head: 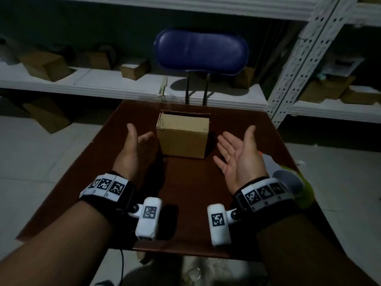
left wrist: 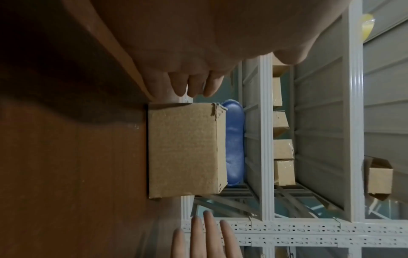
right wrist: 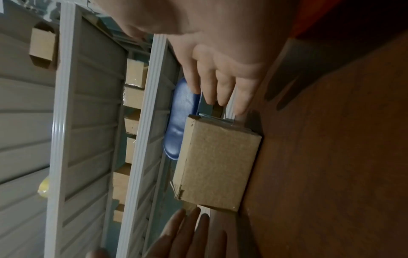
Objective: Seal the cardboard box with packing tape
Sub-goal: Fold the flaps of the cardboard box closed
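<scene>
A small brown cardboard box [head: 182, 139] stands on the dark brown table [head: 185, 203], its top dark and hard to read. My left hand [head: 140, 134] is open just left of the box, palm turned toward it, not touching. My right hand [head: 235, 141] is open a little to the right of the box, palm up and fingers spread. The left wrist view shows the box [left wrist: 183, 150] between my left fingers [left wrist: 194, 87] and the right hand's fingers [left wrist: 205, 235]. In the right wrist view the box [right wrist: 218, 164] lies below my right fingers [right wrist: 220, 90]. A yellow-green tape roll [head: 307, 193] sits partly hidden behind my right wrist.
A blue chair back [head: 201, 51] stands behind the table's far edge. White metal shelves [head: 103, 83] with several cardboard boxes run across the back, and a perforated upright [head: 305, 58] rises at the right. An orange object [head: 260, 153] peeks out beside my right hand.
</scene>
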`<state>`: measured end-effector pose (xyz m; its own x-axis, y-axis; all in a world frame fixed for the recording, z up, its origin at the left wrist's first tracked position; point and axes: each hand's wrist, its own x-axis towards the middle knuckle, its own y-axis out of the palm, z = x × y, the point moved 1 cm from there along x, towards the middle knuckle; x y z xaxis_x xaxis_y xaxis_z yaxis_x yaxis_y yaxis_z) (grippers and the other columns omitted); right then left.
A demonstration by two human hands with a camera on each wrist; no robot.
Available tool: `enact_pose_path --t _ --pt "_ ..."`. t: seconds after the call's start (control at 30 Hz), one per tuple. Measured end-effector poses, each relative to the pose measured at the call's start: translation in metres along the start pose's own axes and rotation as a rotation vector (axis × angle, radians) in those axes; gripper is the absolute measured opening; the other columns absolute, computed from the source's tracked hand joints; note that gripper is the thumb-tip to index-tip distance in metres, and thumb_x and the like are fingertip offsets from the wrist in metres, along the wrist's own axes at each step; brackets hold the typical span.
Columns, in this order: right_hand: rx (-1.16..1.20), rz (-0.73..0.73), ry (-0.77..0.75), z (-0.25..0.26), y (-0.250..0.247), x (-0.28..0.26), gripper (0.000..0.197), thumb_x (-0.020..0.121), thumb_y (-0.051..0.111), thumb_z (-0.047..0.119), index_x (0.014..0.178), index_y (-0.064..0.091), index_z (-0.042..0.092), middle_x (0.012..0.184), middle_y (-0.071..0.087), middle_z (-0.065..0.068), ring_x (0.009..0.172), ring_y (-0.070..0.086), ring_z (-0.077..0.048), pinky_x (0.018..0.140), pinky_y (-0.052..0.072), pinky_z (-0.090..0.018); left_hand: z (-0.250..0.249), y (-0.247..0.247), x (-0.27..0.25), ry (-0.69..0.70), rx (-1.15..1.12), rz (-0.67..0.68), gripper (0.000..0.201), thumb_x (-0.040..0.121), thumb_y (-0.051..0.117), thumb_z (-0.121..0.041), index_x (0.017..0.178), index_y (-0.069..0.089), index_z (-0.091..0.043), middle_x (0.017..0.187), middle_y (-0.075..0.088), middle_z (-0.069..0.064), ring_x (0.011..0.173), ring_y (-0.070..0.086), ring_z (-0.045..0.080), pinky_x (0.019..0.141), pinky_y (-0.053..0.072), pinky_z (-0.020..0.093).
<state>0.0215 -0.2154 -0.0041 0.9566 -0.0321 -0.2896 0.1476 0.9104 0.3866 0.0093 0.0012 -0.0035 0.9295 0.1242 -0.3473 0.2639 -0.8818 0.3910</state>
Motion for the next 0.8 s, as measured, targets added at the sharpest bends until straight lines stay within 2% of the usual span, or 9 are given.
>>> enact_pose_path --t 0.1,0.23,0.3,0.37,0.47,0.57,0.67,0.73,0.8 --pt "-0.024 0.046 0.042 -0.003 0.003 0.005 0.094 0.090 0.022 0.081 0.152 0.041 0.013 0.159 0.041 -0.007 0.148 0.034 -0.020 0.121 0.026 -0.047 0.000 -0.004 0.006 -0.009 0.020 0.039 0.088 0.089 0.028 -0.078 0.143 0.047 -0.010 0.142 0.058 0.009 0.124 0.059 0.023 0.106 0.044 0.044" --pt "-0.026 0.051 0.053 -0.007 0.007 0.000 0.094 0.090 0.021 0.080 0.150 0.043 0.012 0.157 0.043 -0.007 0.145 0.040 -0.020 0.120 0.028 -0.048 -0.001 -0.005 0.007 0.015 0.101 0.035 0.090 0.092 0.016 -0.075 0.150 0.038 -0.008 0.151 0.048 0.011 0.136 0.048 0.025 0.119 0.027 0.050" --pt "-0.044 0.035 0.031 -0.006 0.007 -0.004 0.091 0.092 0.020 0.078 0.149 0.045 0.012 0.155 0.047 -0.007 0.142 0.044 -0.021 0.118 0.032 -0.049 -0.002 -0.005 0.002 0.015 0.133 0.039 0.089 0.093 0.015 -0.074 0.149 0.038 -0.010 0.151 0.048 0.010 0.135 0.048 0.025 0.119 0.027 0.052" --pt "-0.056 0.015 0.019 -0.004 0.005 -0.007 0.087 0.094 0.020 0.075 0.148 0.047 0.013 0.152 0.051 -0.007 0.139 0.047 -0.024 0.115 0.036 -0.051 -0.003 -0.005 -0.005 0.023 0.178 0.035 0.088 0.092 0.015 -0.074 0.149 0.039 -0.011 0.149 0.050 0.008 0.131 0.051 0.022 0.115 0.032 0.048" --pt "-0.086 -0.020 0.030 -0.003 0.001 -0.014 0.082 0.095 0.022 0.073 0.144 0.052 0.014 0.146 0.056 -0.007 0.132 0.053 -0.026 0.103 0.044 -0.047 -0.002 -0.007 -0.014 0.028 0.197 0.023 0.086 0.092 0.018 -0.073 0.147 0.042 -0.011 0.133 0.061 0.003 0.115 0.058 0.015 0.099 0.043 0.038" --pt "-0.127 -0.070 0.044 -0.005 -0.001 -0.022 0.077 0.096 0.024 0.072 0.141 0.055 0.017 0.137 0.062 -0.004 0.123 0.059 -0.024 0.089 0.047 -0.042 0.001 -0.011 -0.020 0.004 0.191 0.020 0.092 0.084 0.029 -0.081 0.145 0.048 -0.015 0.126 0.065 0.003 0.118 0.060 0.020 0.110 0.040 0.046" --pt "-0.184 -0.126 0.041 -0.006 -0.004 -0.030 0.073 0.097 0.026 0.071 0.143 0.054 0.021 0.126 0.066 -0.002 0.112 0.064 -0.021 0.079 0.049 -0.037 0.005 -0.011 -0.028 -0.041 0.171 0.035 0.092 0.081 0.037 -0.083 0.143 0.051 -0.017 0.133 0.064 0.007 0.122 0.060 0.026 0.109 0.041 0.050" --pt "-0.212 -0.156 0.036 -0.007 -0.006 -0.032 0.071 0.097 0.028 0.071 0.144 0.052 0.024 0.121 0.068 -0.002 0.107 0.067 -0.022 0.070 0.049 -0.032 0.006 -0.008 -0.032 -0.053 0.185 0.050 0.092 0.081 0.037 -0.082 0.145 0.049 -0.018 0.135 0.060 0.007 0.123 0.058 0.025 0.098 0.047 0.042" --pt "-0.229 -0.182 0.036 -0.008 -0.009 -0.034 0.069 0.096 0.031 0.072 0.144 0.051 0.027 0.114 0.070 -0.004 0.096 0.068 -0.021 0.059 0.046 -0.028 0.005 -0.007 -0.034 -0.031 0.247 0.045 0.100 0.069 0.040 -0.086 0.144 0.051 -0.020 0.118 0.064 0.004 0.111 0.062 0.022 0.086 0.049 0.036"
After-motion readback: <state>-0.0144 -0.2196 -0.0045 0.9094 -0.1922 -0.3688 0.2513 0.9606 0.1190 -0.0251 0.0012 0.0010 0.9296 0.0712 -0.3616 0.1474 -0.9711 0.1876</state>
